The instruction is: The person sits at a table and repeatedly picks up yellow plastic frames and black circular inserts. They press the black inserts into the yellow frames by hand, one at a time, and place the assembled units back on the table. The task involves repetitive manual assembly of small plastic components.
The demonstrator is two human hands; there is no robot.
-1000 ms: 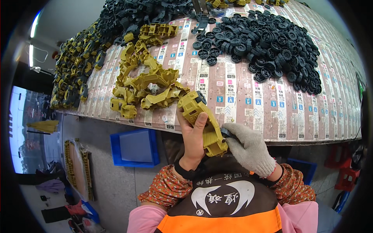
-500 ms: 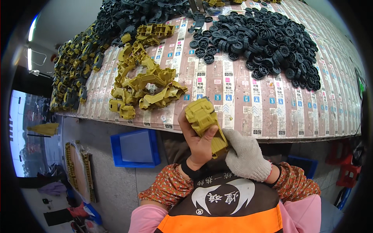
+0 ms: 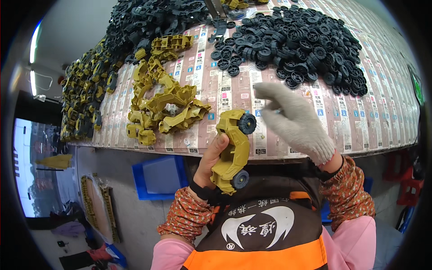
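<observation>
My bare left hand (image 3: 209,161) grips a yellow toy truck (image 3: 237,152), held on edge just past the near side of the table. Two dark wheels show on the truck's right side, one at each end. Its other side is turned away. My right hand (image 3: 298,122), in a white knitted glove, is over the table to the right of the truck. Its fingers are apart and nothing shows in them. Beyond it lies a heap of dark toy wheels (image 3: 310,42). Yellow truck body shells (image 3: 168,96) lie in a loose pile to the left.
Dark plastic parts (image 3: 153,22) are heaped at the far left of the table (image 3: 288,150). Beside them is a mound of yellow-and-dark toy pieces (image 3: 85,94). Below the table edge, a blue bin (image 3: 162,177) stands at left and red stools (image 3: 409,191) at right.
My right hand has left the truck and moved up and right over the table, its fingers spreading. The truck has turned in my left hand, so its wheels now show.
</observation>
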